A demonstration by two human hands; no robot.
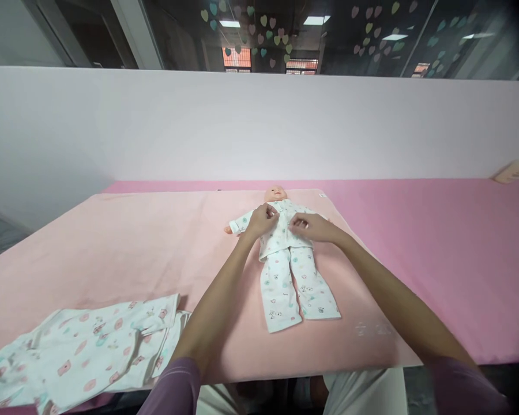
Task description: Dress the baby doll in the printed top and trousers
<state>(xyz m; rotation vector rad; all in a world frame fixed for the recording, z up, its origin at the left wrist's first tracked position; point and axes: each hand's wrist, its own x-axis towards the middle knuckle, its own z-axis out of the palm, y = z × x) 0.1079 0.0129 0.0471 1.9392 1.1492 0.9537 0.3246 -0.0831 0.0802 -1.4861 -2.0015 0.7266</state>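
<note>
A baby doll [276,193] lies on its back on the light pink mat, its head toward the wall. It wears a white printed top [281,239] and matching white printed trousers [300,285]. My left hand [263,221] is at the chest on the left side of the top, its thumb and fingertips pinched together at the cloth. Opposite it, my right hand [310,226] rests over the right side of the top with curled fingers. What the fingertips of either hand hold is too small to make out.
White printed baby clothes [86,351] lie at the mat's front left edge. The light pink mat [155,242] covers part of a darker pink surface [450,253]. A bottle [514,170] lies at the far right by the white wall [259,127].
</note>
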